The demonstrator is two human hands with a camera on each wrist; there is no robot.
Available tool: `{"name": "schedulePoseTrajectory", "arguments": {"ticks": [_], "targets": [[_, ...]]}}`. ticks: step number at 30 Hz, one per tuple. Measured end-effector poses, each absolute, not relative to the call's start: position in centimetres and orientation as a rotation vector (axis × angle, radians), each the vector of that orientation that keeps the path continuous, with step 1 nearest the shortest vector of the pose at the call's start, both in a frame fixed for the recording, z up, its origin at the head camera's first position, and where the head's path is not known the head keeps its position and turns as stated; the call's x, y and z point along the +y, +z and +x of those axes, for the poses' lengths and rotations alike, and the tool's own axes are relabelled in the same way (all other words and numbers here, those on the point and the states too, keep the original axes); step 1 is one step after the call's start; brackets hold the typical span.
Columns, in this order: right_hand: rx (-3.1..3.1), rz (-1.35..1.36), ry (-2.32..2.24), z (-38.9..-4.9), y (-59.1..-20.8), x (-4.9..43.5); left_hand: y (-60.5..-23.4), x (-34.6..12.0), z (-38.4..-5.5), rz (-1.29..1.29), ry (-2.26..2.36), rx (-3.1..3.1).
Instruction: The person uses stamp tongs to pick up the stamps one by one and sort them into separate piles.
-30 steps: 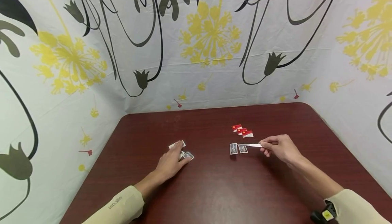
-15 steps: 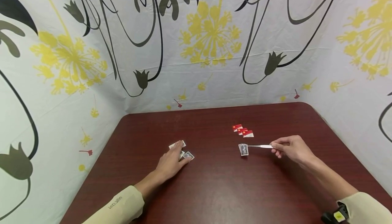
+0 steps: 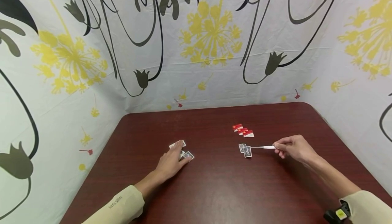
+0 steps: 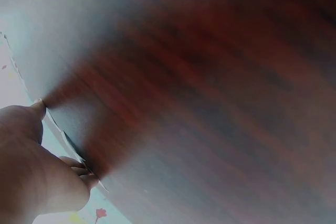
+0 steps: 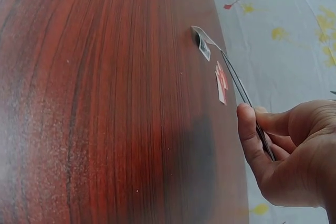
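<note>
My right hand (image 3: 294,149) pinches a pair of slim metal tweezers (image 3: 265,147) between thumb and fingers. At their tips is a grey-and-white stamp (image 3: 247,152), which looks curved in the right wrist view. It overlaps the lower right part of another grey stamp (image 3: 242,146) in the head view. On the left, my left hand (image 3: 170,162) rests with its fingers extended over several pale stamps. One grey stamp (image 3: 188,155) shows by the thumb and a second stamp (image 3: 183,143) by the fingertips; the hand partly covers the group.
Several red-and-white stamps (image 3: 243,131) lie in an overlapping diagonal row behind the grey pair. All of this is on a dark red-brown wooden table (image 3: 211,183). A white cloth (image 3: 171,57) with flower prints hangs behind and at both sides.
My right hand has moved right with the tweezers. The stamp at their tips went from the left of the other grey stamp, across it, to its lower right. My left hand stays put.
</note>
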State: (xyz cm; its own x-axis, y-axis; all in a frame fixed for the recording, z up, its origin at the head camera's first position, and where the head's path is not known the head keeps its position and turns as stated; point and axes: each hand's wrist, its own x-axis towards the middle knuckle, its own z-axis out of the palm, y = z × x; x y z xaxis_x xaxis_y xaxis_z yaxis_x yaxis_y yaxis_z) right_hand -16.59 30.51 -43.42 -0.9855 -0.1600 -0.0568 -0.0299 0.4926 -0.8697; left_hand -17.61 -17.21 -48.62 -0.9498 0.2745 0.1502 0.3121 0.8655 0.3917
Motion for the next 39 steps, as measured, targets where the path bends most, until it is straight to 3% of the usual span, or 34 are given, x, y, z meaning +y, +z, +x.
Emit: {"name": "schedulePoseTrajectory", "arguments": {"ticks": [39], "targets": [[2.588, -0.180, -1.484, -15.91, -43.52, 30.87, -48.70, -17.27, -17.67, -0.474, -0.639, -2.951]]}}
